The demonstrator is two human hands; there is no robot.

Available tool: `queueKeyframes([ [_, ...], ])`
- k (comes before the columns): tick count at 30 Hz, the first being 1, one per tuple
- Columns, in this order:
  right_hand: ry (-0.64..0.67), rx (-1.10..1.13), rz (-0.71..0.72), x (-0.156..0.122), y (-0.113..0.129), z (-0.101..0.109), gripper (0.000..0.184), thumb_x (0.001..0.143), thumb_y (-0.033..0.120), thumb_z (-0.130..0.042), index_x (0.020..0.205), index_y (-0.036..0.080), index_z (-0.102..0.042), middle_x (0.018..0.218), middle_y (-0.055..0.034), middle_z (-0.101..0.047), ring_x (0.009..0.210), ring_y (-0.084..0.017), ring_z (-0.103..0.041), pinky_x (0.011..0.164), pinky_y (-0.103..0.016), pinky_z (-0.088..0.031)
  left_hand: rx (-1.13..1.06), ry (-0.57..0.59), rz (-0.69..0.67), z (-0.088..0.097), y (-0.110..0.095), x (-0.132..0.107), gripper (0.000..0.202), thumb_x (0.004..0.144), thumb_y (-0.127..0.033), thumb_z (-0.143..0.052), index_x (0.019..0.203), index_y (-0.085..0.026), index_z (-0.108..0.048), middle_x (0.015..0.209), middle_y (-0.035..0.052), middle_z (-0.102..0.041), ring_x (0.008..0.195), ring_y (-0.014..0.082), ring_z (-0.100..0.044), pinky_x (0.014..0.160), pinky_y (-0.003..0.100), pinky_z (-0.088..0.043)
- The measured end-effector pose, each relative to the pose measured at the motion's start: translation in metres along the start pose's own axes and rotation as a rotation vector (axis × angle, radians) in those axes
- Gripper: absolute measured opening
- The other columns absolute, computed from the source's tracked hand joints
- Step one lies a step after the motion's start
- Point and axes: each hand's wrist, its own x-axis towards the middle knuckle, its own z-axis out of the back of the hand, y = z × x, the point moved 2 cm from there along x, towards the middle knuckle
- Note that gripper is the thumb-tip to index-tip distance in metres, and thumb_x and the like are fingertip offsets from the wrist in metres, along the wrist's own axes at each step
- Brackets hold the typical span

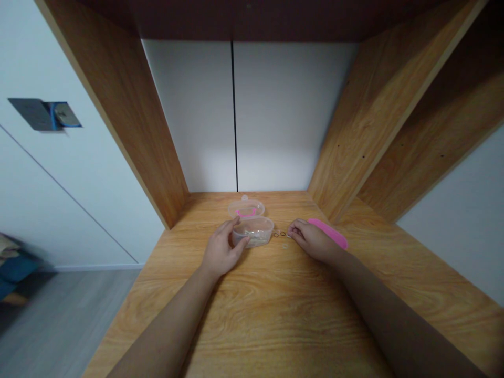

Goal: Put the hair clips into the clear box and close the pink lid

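Observation:
A small clear plastic box with its lid flipped open behind it stands on the wooden desk; the lid has a pink clasp. My left hand cups the box's left side, thumb and fingers around its wall. My right hand rests to the right of the box, fingertips pinched together beside two small dark rings lying on the wood. Whether the pinch holds anything is too small to tell. The box holds small pale items I cannot make out.
A flat pink object lies just behind my right hand. Wooden side panels rise on both sides of the desk, with a white back wall. Grey floor lies off the desk's left edge.

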Motion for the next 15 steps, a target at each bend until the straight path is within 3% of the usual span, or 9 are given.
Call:
queueKeyframes([
  [5, -0.021, -0.007, -0.016, 0.002, 0.000, 0.001, 0.015, 0.093, 0.021, -0.051, 0.091, 0.019, -0.066, 0.089, -0.0076, -0.073, 0.082, -0.021, -0.066, 0.076, -0.033, -0.050, -0.004, 0.002, 0.006, 0.000, 0.000, 0.000, 0.057, 0.088, -0.039, -0.068, 0.139, -0.018, -0.053, 0.127, 0.0118, -0.067, 0.117, 0.0265, -0.063, 0.105, 0.045, -0.049],
  [11, -0.076, -0.002, 0.041, 0.004, -0.003, 0.001, 0.021, 0.094, 0.020, -0.051, 0.098, 0.021, -0.071, 0.103, -0.0080, -0.075, 0.096, -0.022, -0.068, 0.089, -0.036, -0.051, -0.014, 0.011, 0.003, 0.001, -0.001, 0.001, 0.057, 0.088, -0.038, -0.068, 0.139, -0.017, -0.053, 0.126, 0.0122, -0.067, 0.117, 0.0263, -0.063, 0.104, 0.045, -0.050],
  [15, -0.047, 0.037, 0.085, 0.001, 0.006, 0.006, 0.020, 0.095, 0.022, -0.052, 0.096, 0.021, -0.072, 0.097, -0.0071, -0.073, 0.090, -0.021, -0.067, 0.083, -0.034, -0.052, -0.012, 0.010, -0.001, 0.000, 0.000, 0.001, 0.057, 0.088, -0.039, -0.068, 0.139, -0.018, -0.053, 0.126, 0.0121, -0.067, 0.116, 0.0267, -0.063, 0.103, 0.045, -0.050],
])
